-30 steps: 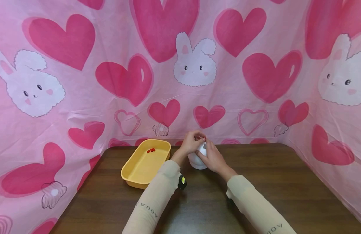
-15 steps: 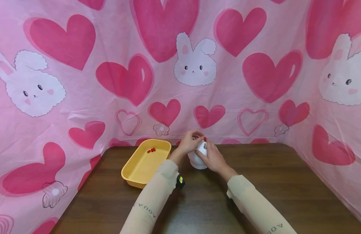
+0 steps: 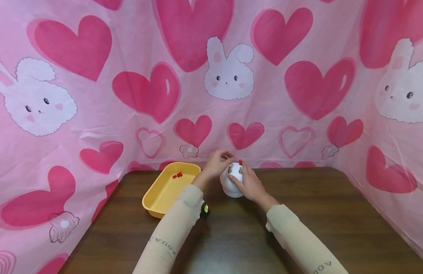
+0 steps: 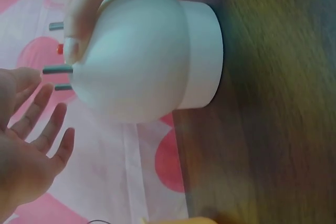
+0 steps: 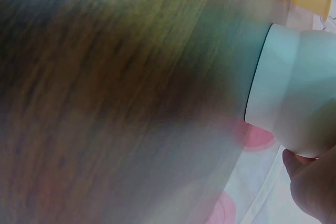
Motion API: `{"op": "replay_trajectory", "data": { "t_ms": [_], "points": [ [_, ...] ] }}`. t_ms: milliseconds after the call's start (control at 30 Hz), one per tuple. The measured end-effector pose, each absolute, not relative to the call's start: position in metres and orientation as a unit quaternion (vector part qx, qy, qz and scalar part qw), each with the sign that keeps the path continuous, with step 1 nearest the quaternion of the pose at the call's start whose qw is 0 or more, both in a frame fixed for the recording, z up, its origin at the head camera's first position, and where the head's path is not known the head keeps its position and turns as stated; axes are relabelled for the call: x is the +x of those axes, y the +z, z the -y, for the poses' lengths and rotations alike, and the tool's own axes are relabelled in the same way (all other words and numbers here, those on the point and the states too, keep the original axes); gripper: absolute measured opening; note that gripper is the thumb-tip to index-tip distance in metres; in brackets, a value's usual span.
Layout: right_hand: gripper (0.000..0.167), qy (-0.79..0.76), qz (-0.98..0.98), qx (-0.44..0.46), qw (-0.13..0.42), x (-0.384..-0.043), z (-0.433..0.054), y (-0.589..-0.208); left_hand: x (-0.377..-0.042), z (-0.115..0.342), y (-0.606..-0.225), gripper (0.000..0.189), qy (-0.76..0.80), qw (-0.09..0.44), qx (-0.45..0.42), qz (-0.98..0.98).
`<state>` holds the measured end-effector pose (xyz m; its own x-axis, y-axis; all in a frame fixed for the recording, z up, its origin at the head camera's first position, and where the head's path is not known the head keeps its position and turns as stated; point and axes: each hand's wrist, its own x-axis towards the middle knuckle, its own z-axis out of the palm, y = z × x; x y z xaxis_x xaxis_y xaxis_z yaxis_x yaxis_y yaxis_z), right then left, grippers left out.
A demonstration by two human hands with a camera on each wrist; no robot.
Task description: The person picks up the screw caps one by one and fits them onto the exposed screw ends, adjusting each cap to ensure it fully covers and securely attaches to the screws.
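A white rounded body [image 3: 226,183] on a narrower base stands upright on the table. Several short metal pins [image 4: 58,69] stick up from its top, and a small red piece [image 4: 60,49] shows among them. My right hand [image 3: 251,184] grips this body from the right, thumb across the near side. Its fingers on the far side are mostly hidden. To the left of the top is my left hand [image 3: 216,165], fingers spread and loosely bent, holding nothing. In the left wrist view its fingertips [image 4: 32,74] come very close to one pin; whether they touch it I cannot tell.
A yellow tray [image 3: 150,192] stands left of the white body, with several small red pieces [image 3: 177,175] near its far end. The brown wooden table [image 3: 300,213] ends at a pink heart-and-rabbit cloth [image 3: 266,95] behind and at the sides.
My left hand has drawn back left from the top of the white body, uncovering more metal pins. The right hand keeps its hold in the same place.
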<state>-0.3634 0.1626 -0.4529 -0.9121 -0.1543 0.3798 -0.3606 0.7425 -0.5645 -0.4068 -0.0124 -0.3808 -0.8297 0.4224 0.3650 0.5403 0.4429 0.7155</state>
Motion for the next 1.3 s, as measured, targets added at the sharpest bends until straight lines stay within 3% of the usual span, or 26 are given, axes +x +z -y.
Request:
{"op": "replay_trajectory", "data": {
  "t_ms": [1300],
  "points": [
    [0.097, 0.333, 0.928, 0.116, 0.121, -0.366, -0.161, -0.452, -0.410, 0.089, -0.365, 0.026, -0.350, 0.101, -0.258, 0.895]
  ]
}}
